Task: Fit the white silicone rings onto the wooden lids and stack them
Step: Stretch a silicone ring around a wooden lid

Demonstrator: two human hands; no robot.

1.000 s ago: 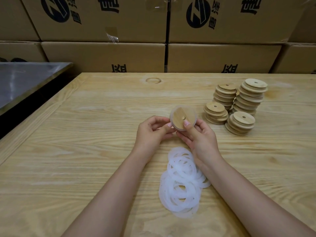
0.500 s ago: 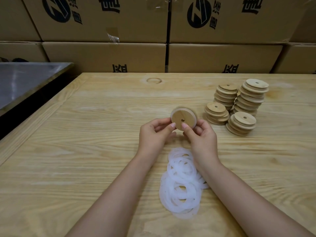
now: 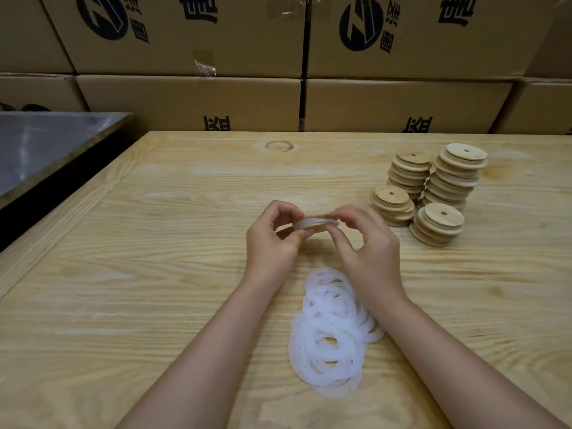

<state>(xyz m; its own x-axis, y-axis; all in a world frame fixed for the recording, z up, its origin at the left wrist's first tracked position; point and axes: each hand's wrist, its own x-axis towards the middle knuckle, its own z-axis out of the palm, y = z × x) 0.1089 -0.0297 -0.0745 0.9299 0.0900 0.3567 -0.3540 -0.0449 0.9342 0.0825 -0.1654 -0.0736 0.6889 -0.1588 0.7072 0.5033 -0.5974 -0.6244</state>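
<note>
Item 1. Wooden lid [image 3: 317, 216]: held edge-on and roughly level above the wooden table [image 3: 154, 274], between both hands, a little left of the lid stacks. A white silicone ring [image 3: 312, 224] runs along its near edge. The lid is blurred, so it cannot be told whether the ring sits in place all the way round.

Item 2. Left hand [image 3: 272, 239]: fingers curled, thumb and fingertips pinching the lid's left rim.

Item 3. Right hand [image 3: 368, 243]: fingers curled, thumb and forefinger pinching the lid's right rim.

Item 4. Pile of loose rings [image 3: 331, 329]: translucent white, lying flat and overlapping on the table, between the two forearms and nearer the person than the hands.

Item 5. Lid stacks, four, close together at the right of the table. Two taller ones stand at the back [image 3: 408, 174] [image 3: 455, 178], and two shorter ones stand in front [image 3: 393, 205] [image 3: 438, 224]. Each top lid shows a raised round step with a small hole. The back right stack is the tallest and is unevenly piled.

Item 6. Cardboard boxes [image 3: 185, 100]: stacked behind the table's far edge, with black printing.

Item 7. Metal worktop [image 3: 46, 144]: at the left, apart from the table across a dark gap.
</note>
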